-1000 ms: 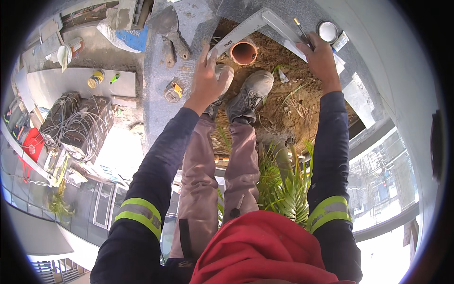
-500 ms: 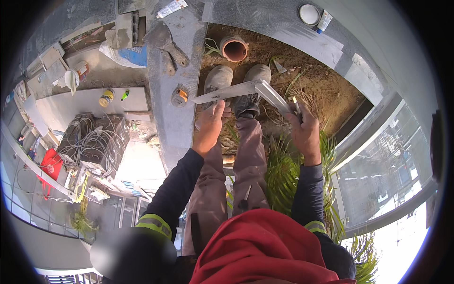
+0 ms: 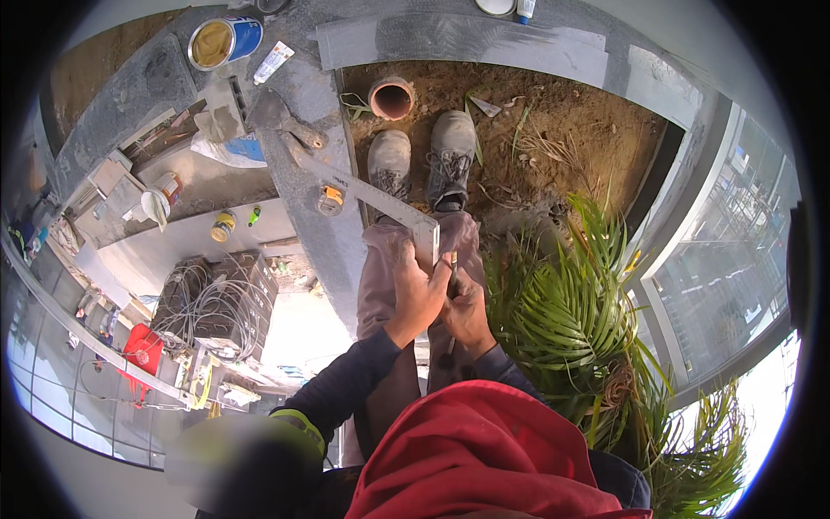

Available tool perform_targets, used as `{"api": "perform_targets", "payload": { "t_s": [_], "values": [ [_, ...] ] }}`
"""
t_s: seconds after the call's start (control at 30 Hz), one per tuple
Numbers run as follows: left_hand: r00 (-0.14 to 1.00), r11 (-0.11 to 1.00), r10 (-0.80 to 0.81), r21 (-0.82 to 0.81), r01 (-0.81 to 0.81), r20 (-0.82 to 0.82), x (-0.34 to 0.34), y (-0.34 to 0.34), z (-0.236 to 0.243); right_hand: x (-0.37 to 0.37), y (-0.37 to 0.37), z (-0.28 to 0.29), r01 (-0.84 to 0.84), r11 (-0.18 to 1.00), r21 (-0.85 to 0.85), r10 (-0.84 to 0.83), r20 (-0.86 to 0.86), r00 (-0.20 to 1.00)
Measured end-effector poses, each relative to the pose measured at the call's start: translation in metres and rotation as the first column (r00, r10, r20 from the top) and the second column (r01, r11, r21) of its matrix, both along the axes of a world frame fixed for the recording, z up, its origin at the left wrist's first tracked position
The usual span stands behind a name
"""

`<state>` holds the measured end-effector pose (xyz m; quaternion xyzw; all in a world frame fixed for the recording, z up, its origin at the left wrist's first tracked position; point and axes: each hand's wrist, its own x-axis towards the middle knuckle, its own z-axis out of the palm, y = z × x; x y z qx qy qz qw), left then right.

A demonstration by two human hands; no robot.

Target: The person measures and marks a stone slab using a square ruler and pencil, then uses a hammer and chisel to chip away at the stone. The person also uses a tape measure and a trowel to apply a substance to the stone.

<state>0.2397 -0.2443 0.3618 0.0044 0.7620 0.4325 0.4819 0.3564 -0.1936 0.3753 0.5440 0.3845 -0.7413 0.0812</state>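
A metal try square (image 3: pixel 385 201) is held in front of my thighs, its ruled blade slanting up to the far left over the grey slab. My left hand (image 3: pixel 418 298) is closed round the thick stock, which points back toward me. Close against it on the right, my right hand (image 3: pixel 468 313) is closed on a short, thin pencil-like stick (image 3: pixel 453 261) that stands upright between the fingers. Its exact kind is too small to tell. Beyond the blade, a tape measure (image 3: pixel 329 201) with an orange part lies on the slab, and the square's far end reaches near the trowels (image 3: pixel 302 130).
A clay pipe (image 3: pixel 392 99) opens from the soil beyond my shoes (image 3: pixel 451 143). Palm leaves (image 3: pixel 562 320) crowd my right side, beside a glazed frame (image 3: pixel 692 285). An open can (image 3: pixel 213 43) and a tube (image 3: pixel 273 62) lie far left. Wire-covered dark boxes (image 3: pixel 220 303) stand left.
My left hand has shifted from the blade to the stock, and the square has come nearer and lower. My right hand has let go of the stock and moved left beside it, keeping the stick.
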Motion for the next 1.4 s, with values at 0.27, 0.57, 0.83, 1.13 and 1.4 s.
{"api": "perform_targets", "payload": {
  "t_s": [0.27, 0.57, 0.83, 1.13, 1.4],
  "values": [
    [0.962, 0.976, -0.175, 0.089, 0.197, -0.209, -0.034, -0.043, 0.06, -0.012, -0.001, 0.025, 0.035, 0.983, 0.18, -0.023, -0.066, 0.998],
    [0.911, 0.935, -0.35, -0.017, 0.355, -0.216, -0.057, -0.068, 0.083, -0.013, 0.025, 0.043, 0.025, 0.928, 0.371, -0.135, 0.276, 0.952],
    [0.983, 0.988, 0.079, 0.118, -0.099, 0.163, -0.101, -0.045, 0.012, -0.019, 0.075, -0.01, 0.197, 0.781, 0.593, -0.328, 0.12, 0.937],
    [0.977, 0.978, 0.174, 0.098, -0.187, 0.125, -0.093, -0.051, -0.027, -0.022, 0.09, -0.044, 0.566, 0.766, 0.304, -0.587, -0.028, 0.809],
    [0.783, 0.763, 0.618, -0.293, -0.576, 0.072, -0.059, -0.132, -0.055, 0.021, 0.038, -0.064, 0.162, 0.928, 0.335, -0.206, 0.099, 0.973]
  ]
}}
